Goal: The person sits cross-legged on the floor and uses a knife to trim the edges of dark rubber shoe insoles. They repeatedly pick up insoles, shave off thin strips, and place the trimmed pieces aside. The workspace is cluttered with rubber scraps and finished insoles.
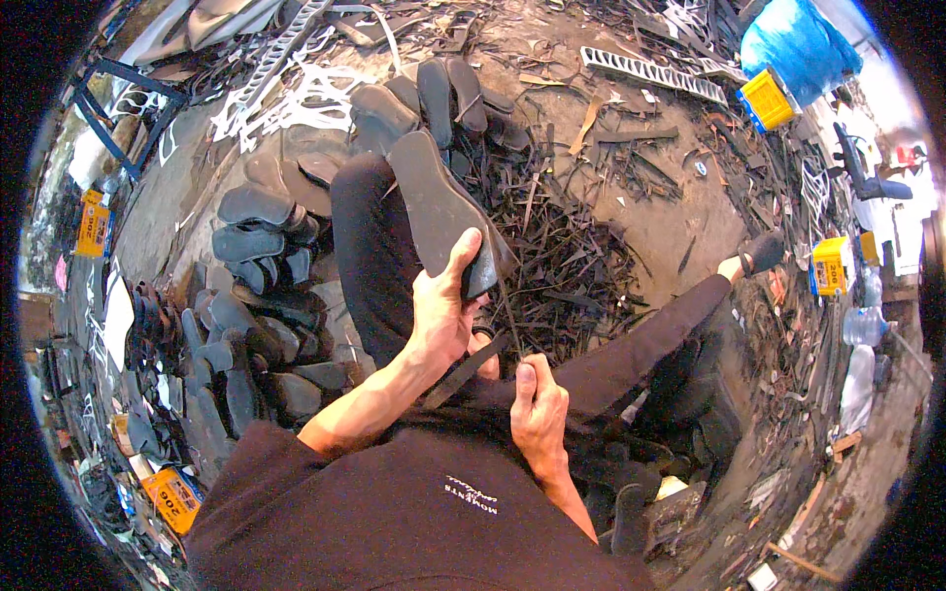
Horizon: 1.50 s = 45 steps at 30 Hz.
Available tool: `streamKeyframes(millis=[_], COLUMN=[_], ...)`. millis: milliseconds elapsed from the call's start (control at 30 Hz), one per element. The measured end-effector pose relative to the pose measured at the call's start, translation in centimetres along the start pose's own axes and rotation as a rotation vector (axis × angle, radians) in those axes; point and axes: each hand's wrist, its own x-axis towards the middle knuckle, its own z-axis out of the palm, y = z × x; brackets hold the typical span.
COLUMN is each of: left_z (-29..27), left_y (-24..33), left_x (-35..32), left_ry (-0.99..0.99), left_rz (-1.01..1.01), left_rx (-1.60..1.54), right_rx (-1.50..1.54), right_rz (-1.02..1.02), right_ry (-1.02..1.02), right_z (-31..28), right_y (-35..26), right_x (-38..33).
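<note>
My left hand (443, 310) is closed around the heel end of a dark grey shoe sole (434, 197), its thumb lying on the flat face. The sole is tilted, with its wide toe end pointing away from me above my bent left knee. A thin dark trimming strip (509, 303) runs from the sole's right edge down to my right hand (540, 399), whose fingers are pinched shut on it. Between my hands, a wider dark strip (468, 371) slants across my lap. Whether anything else is inside my right fist is hidden.
Stacked dark soles (258, 222) lie at my left and beyond my knee. A heap of dark cut strips (567, 266) covers the floor between my legs. White perforated scraps (296, 103), yellow containers (830, 266) and a blue covered bundle (798, 49) stand around.
</note>
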Motion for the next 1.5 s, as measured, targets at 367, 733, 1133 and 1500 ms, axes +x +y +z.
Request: streamKeyframes(millis=[367,733,1133,1500], left_z=[-5.9,-5.6,-6.8,-2.5], left_y=[0.4,3.4,-0.2,5.0], left_x=[0.8,-4.0,0.7,0.5], left_ry=[-0.086,-0.325,-0.48,-0.609], left_rz=[-0.044,-0.201,0.114,-0.17], left_rx=[0.108,0.048,0.363,0.16], right_rx=[0.236,0.284,0.711,0.753], right_rz=[-0.029,-0.177,0.045,0.132], right_ry=[-0.286,0.132,-0.245,-0.366], right_z=[1.8,8.7,-0.3,-2.1], right_y=[-4.4,-2.3,-2.4,-3.1], right_x=[10.2,20.4,6.3,1.9])
